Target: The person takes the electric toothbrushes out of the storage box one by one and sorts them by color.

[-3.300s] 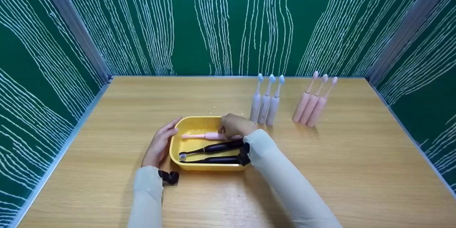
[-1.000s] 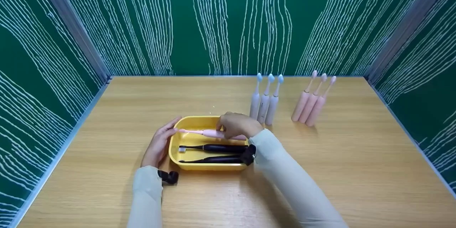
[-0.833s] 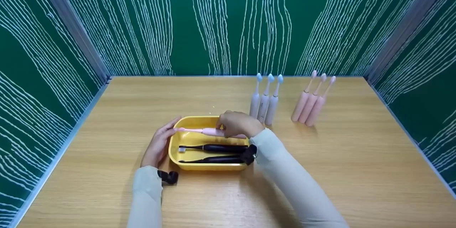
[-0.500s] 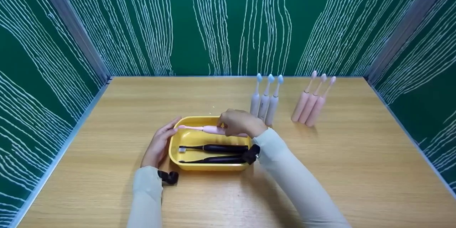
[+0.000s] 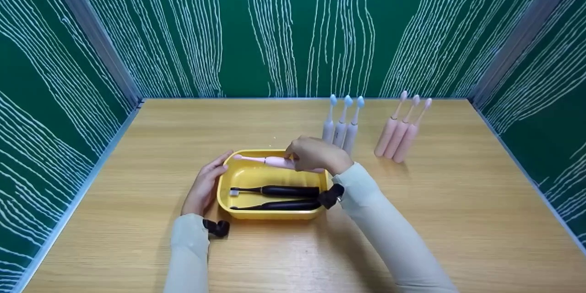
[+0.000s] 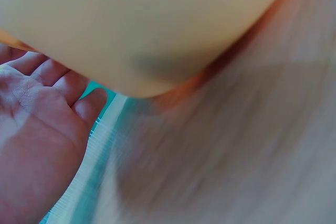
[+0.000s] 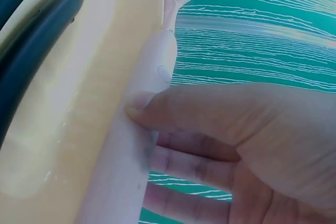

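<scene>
My right hand (image 5: 318, 153) pinches the handle of a pink electric toothbrush (image 5: 277, 161) between thumb and fingers. It holds the toothbrush lengthwise over the far side of a yellow bin (image 5: 274, 214), head pointing left. In the right wrist view the thumb presses on the pink handle (image 7: 123, 140). Two black electric toothbrushes lie in the bin, one in the middle (image 5: 288, 191) and one along the near wall (image 5: 279, 205). My left hand (image 5: 203, 185) rests against the bin's left end; the left wrist view shows its palm and fingers beside the wall (image 6: 142, 30).
Three white electric toothbrushes with blue heads (image 5: 339, 132) stand upright behind the bin, partly hidden by my right hand. Further right stand three pink electric toothbrushes (image 5: 397, 139). Green patterned walls enclose the wooden table (image 5: 458, 201) at the back and sides.
The pink toothbrush was low in the bin; my right hand has lifted it and brought it toward the far rim, lately also rightward. The black toothbrushes shifted slightly earlier. My left hand stays put.
</scene>
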The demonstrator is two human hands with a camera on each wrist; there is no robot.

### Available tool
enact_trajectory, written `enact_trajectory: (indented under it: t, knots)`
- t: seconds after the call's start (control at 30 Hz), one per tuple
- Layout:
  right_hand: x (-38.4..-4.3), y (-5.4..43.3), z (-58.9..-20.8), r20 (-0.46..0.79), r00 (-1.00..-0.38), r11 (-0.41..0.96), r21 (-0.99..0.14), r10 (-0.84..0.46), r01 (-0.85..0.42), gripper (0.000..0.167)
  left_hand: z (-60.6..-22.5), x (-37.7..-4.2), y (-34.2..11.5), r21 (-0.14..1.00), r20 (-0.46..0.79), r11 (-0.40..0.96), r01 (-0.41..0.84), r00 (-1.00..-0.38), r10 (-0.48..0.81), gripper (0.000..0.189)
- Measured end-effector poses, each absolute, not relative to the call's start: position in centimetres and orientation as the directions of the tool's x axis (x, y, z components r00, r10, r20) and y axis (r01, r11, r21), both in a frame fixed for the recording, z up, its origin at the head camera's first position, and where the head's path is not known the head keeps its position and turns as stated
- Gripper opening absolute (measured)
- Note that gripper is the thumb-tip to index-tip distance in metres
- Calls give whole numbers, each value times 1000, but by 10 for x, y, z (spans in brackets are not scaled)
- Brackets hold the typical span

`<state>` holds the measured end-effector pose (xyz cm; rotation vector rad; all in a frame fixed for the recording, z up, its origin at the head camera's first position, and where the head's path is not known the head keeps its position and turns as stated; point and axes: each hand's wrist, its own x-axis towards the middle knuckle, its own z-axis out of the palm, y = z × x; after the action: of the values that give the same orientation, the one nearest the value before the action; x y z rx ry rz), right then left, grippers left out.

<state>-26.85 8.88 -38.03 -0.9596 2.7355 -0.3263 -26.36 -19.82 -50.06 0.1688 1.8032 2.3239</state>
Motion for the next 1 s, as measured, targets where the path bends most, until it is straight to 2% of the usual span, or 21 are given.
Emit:
enact_trajectory:
  t: [0.53, 1.0]
  knots:
    - [-267, 105, -373, -101, -780, 762, -321, -618, -562, 35, -501, -264, -198, 967, -10, -244, -65, -976, 219, 50]
    - [-265, 125, -375, 85, -723, 662, -338, -686, -668, 27, -500, -263, -198, 967, -37, -240, -90, -975, 218, 52]
